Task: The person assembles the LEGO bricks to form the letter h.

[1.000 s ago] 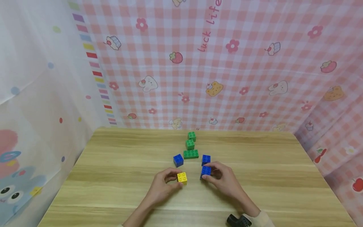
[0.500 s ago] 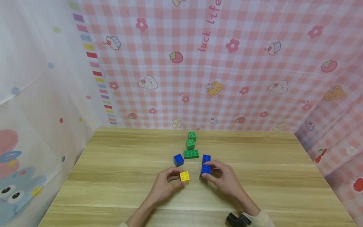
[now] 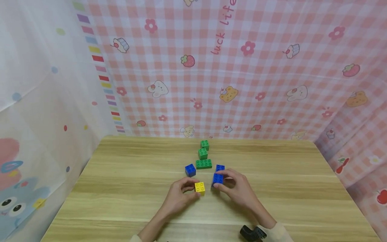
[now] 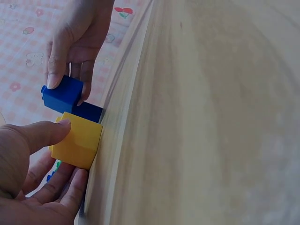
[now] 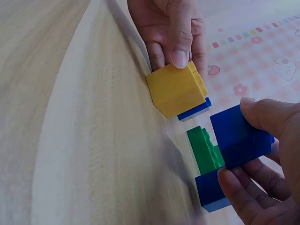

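Thumb and fingers of my left hand (image 3: pixel 178 195) pinch a yellow building block (image 3: pixel 199 189) low over the wooden table; whether it touches the surface I cannot tell. To its right, my right hand (image 3: pixel 242 190) grips a blue building block (image 3: pixel 217 179) between thumb and fingers. That block is held above the tabletop in the right wrist view, apart from the yellow block (image 5: pixel 176 89). Just behind it a second blue block (image 3: pixel 220 167) stands on the table, partly covered by the right hand. Another blue block (image 3: pixel 190 170) sits beyond the left hand.
A long green block (image 3: pixel 204 164) lies behind the hands. Two small green blocks, one nearer (image 3: pixel 203 153) and one farther (image 3: pixel 204 145), stand in line behind it. A pink checked cloth (image 3: pixel 242 77) hangs at the back edge of the wooden table (image 3: pixel 136 168).
My left hand has slid the yellow block to the right and slightly away from me. My right hand has shifted the blue block a little left and away. The gap between them has narrowed.
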{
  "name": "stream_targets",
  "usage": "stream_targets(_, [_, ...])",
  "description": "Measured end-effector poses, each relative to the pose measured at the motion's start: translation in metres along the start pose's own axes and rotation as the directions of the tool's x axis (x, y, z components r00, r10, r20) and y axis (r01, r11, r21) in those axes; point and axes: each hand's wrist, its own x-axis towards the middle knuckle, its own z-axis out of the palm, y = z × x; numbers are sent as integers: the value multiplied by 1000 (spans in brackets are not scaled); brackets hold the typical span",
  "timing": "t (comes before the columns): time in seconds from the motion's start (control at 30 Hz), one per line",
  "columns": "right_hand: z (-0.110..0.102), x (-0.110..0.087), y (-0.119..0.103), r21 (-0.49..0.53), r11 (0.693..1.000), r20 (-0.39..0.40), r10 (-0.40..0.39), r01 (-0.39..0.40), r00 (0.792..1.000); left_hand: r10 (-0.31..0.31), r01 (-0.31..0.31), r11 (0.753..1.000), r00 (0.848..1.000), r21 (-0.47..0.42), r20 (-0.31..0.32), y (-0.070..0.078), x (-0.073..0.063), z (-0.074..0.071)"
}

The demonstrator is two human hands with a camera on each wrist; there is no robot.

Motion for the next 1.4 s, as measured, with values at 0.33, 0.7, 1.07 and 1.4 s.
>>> stream_targets(0.33, [5, 1, -4, 70, 996, 23, -55, 53, 998, -30, 30, 999, 999, -13, 15, 3, -1, 3])
stream_targets(0.7, [3, 5, -10, 68, 995, 32, -80, 78, 996, -5, 6, 999, 1000, -31, 18, 4, 9, 9])
stream_targets(1.07, [7, 7, -12, 71, 993, 41, -95, 92, 995, -5, 6, 1000, 1000, -28, 28, 2, 13, 13])
stream_targets(1.4, [9, 9, -14, 85, 992, 68, -97, 91, 993, 14, -11, 998, 999, -67, 42, 5, 14, 16])
